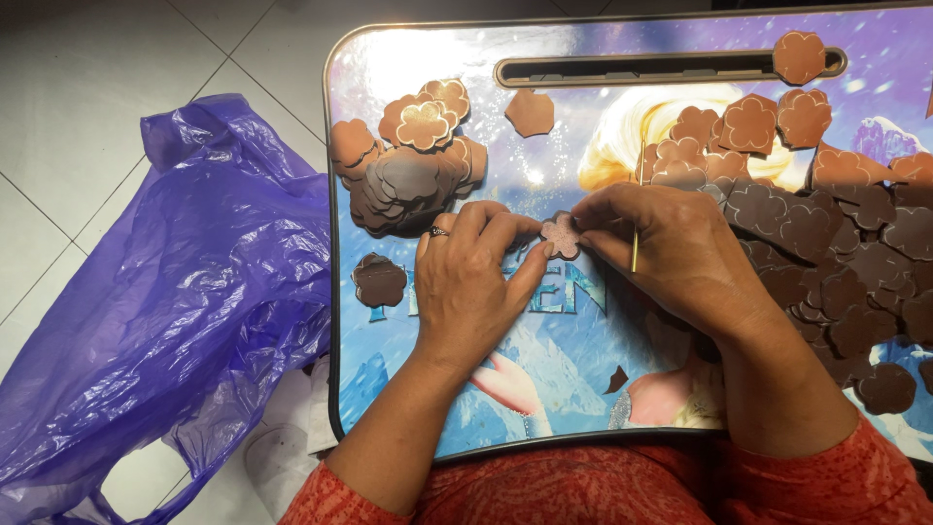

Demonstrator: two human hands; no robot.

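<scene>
A pale tiled floor point(87, 87) lies under a small lap surface point(544, 389) printed with a blue cartoon winter picture, seen from above. A crumpled purple plastic bag point(185, 321) sits on the floor to its left.

On the surface, a stack of brown flower-shaped cutouts point(408, 170) is heaped at the upper left, one single cutout point(379, 282) lies alone below it, and a wide scattered pile of darker cutouts point(826, 253) covers the right side. A long slot point(661, 68) runs along the far edge.

Both hands meet at the middle of the surface over one small pinkish-brown flower piece point(561, 234). The left hand point(476, 282), wearing a ring, has its grip nearly closed, pinching the piece's left edge between thumb and forefinger. The right hand point(671, 243) pinches the piece's right edge with its fingertips; a thin yellowish stick point(635, 243) appears tucked between its fingers, though how firmly is hard to tell.

Judged risks: the piece looks thin and soft, so the two pinching grips pulling apart could tear or crease a petal. The stick could slip loose or poke the piece. The right forearm rests just beside the scattered pile and could sweep cutouts off the edge.
</scene>
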